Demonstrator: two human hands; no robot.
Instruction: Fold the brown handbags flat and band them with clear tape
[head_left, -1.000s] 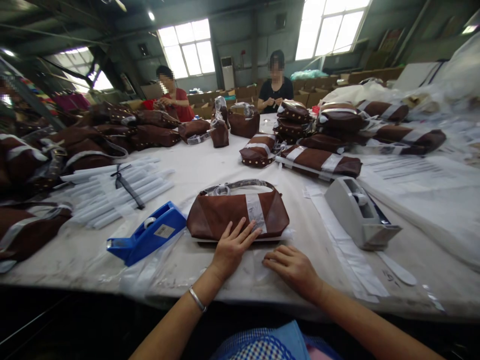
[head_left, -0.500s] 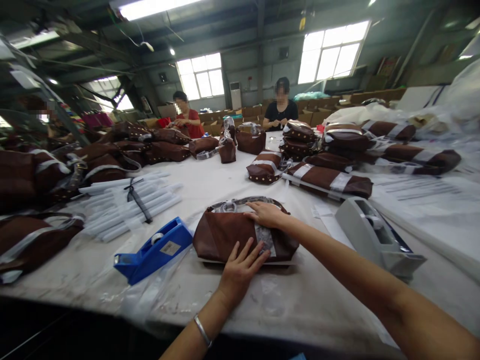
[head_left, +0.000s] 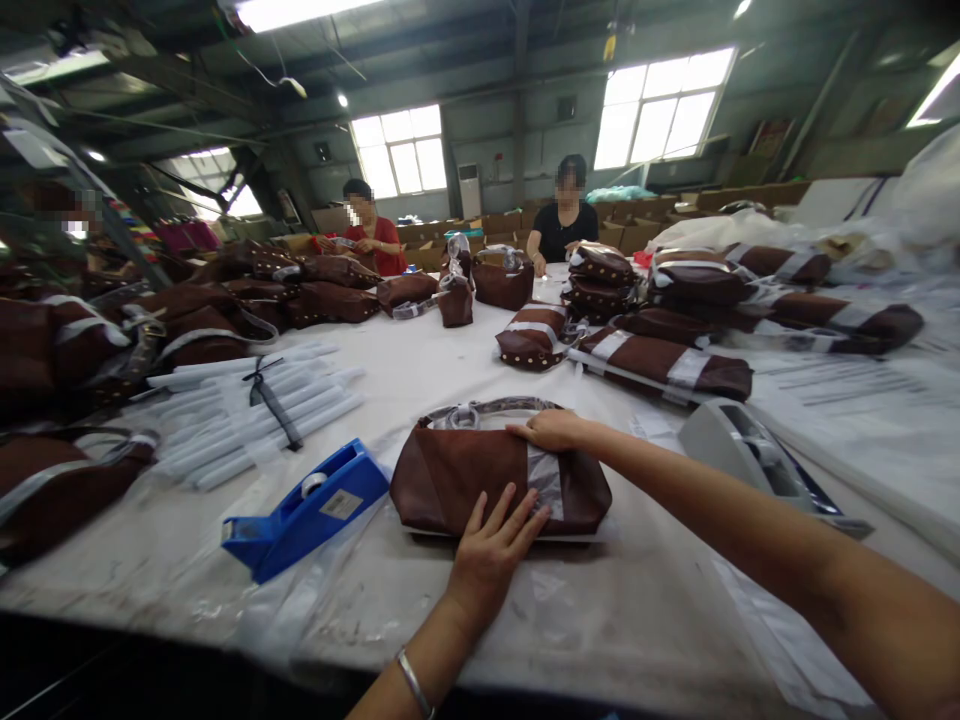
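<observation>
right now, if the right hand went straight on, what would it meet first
Probably the plastic-wrapped strap loop by the top edge of the brown handbag; depth is unclear, so the right hand might pass in front.

One left hand [head_left: 487, 565] and one right hand [head_left: 553, 430] make two on one brown handbag [head_left: 469, 465]. There is one silver bracelet [head_left: 412, 682]. One blue tape dispenser [head_left: 319, 505] and one grey tape dispenser [head_left: 721, 440] make two. There is one bundle of white rolls [head_left: 217, 432], too overlapped to count, with one black tie [head_left: 276, 410]. Other brown bags [head_left: 337, 302] number over ten, heaped past exact counting. Three co-workers [head_left: 566, 225], three windows [head_left: 664, 105] and one desk [head_left: 427, 362] show.
</observation>
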